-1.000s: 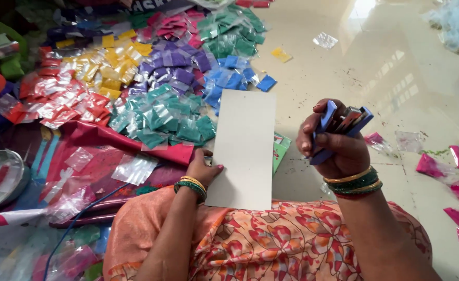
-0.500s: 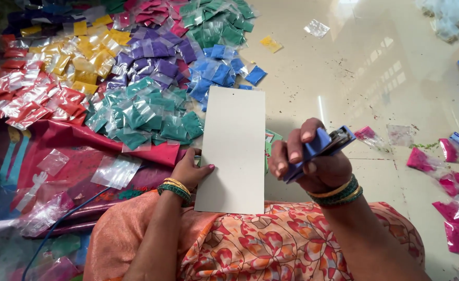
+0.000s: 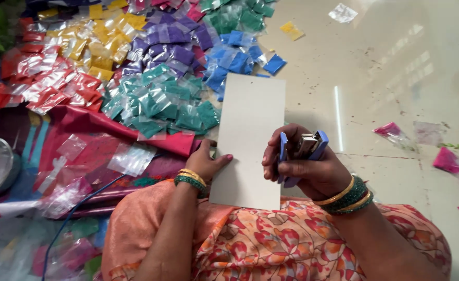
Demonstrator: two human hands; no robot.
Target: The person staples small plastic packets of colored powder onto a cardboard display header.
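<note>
1. Pale grey card is held over the lap, long axis running away from the body, far end slightly right.
2. Card's left edge is pinched by left hand, fingers closed on it.
3. Blue stapler is gripped in closed right hand at the card's right edge; its lower part is hidden by fingers.
4. Coloured packets are heaped beyond.
</note>
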